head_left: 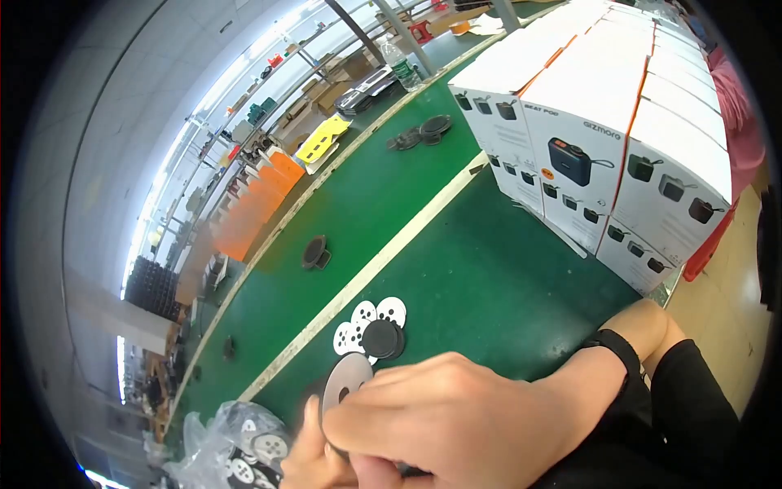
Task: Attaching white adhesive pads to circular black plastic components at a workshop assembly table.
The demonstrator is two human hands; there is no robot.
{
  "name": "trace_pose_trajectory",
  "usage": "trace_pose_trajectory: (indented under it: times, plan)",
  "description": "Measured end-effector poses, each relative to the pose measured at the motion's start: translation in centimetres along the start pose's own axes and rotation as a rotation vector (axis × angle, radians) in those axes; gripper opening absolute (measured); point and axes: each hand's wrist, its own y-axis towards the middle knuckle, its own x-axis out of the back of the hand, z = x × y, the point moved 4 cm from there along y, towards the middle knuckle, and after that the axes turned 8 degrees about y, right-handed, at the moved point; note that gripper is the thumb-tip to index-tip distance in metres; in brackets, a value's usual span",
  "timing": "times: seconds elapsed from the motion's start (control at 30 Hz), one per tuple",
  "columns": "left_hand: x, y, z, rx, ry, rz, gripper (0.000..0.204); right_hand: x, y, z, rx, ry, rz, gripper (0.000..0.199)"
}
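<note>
My right hand (464, 411) reaches in from the lower right, its fingers closed over a round disc (345, 380) with a pale grey face and dark holes. My left hand (308, 453) grips the same disc from below; much of it is hidden behind my right hand. The disc stands tilted on edge between the two hands. Just beyond lie several white discs with dark holes (392, 312), loosely overlapping on the green table. Dark round discs (380, 338) rest stacked against them.
A clear plastic bag (220, 444) of similar discs sits at lower left. White printed cartons (586, 155) are stacked at right. Dark round parts (314, 252) lie on the bright green strip past a pale divider (366, 281). A water bottle (401, 65) stands farther off.
</note>
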Motion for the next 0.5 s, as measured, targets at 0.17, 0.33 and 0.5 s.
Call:
trace_pose_trajectory:
  times: [0.17,0.33,0.5]
  plan:
    - [0.7,0.2,0.4,0.031,-0.023,-0.043,0.036,-0.6,-0.4,-1.8,0.053,-0.522,0.134,0.003]
    - [0.6,0.5,3.3,0.459,-0.212,0.296,0.027,1.3,-1.5,-2.0,-0.259,-0.428,0.158,0.006]
    - [-1.7,0.5,5.4,0.339,-0.385,0.310,0.036,3.1,-2.5,-2.5,-0.215,-0.462,0.133,0.007]
